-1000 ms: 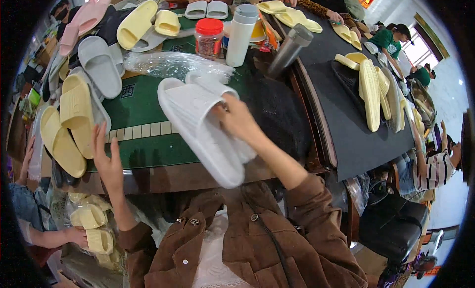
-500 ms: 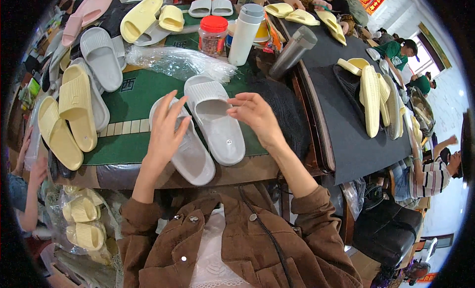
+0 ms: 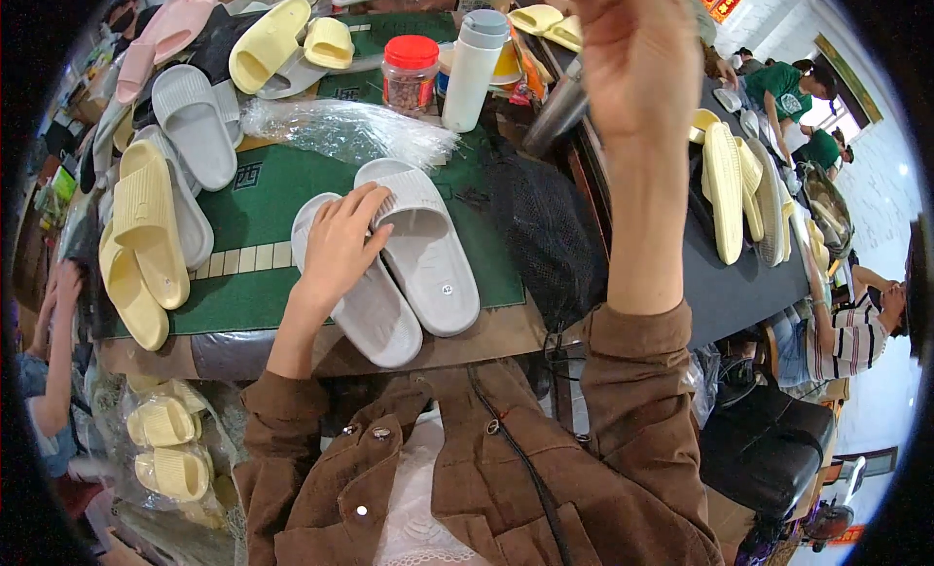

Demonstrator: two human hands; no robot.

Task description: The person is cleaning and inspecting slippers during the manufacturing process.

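Note:
A pair of grey slide slippers lies side by side at the near edge of the table, toes pointing away. My left hand [image 3: 342, 237] rests over the strap of the left grey slipper [image 3: 382, 328], fingers outstretched and thumb apart, with the fingertips at the strap of the right grey slipper [image 3: 436, 255]. Raised high and reaching forward, my right hand [image 3: 637, 65] is smeared by motion and partly cut off by the top edge. Its fingers cannot be made out. Below it stands a steel tumbler [image 3: 555, 118], partly covered by the hand.
Clear plastic bags [image 3: 345, 128] lie beyond the slippers, by a red-lidded jar [image 3: 409, 74] and a white bottle [image 3: 475, 74]. Yellow slippers [image 3: 151, 216] line the left edge. More yellow slippers [image 3: 722, 191] stand on the dark table at right. Black mesh [image 3: 545, 225] sits between the tables.
My right hand has left the right grey slipper and swung up and forward. My left hand has come down onto the left slipper's strap.

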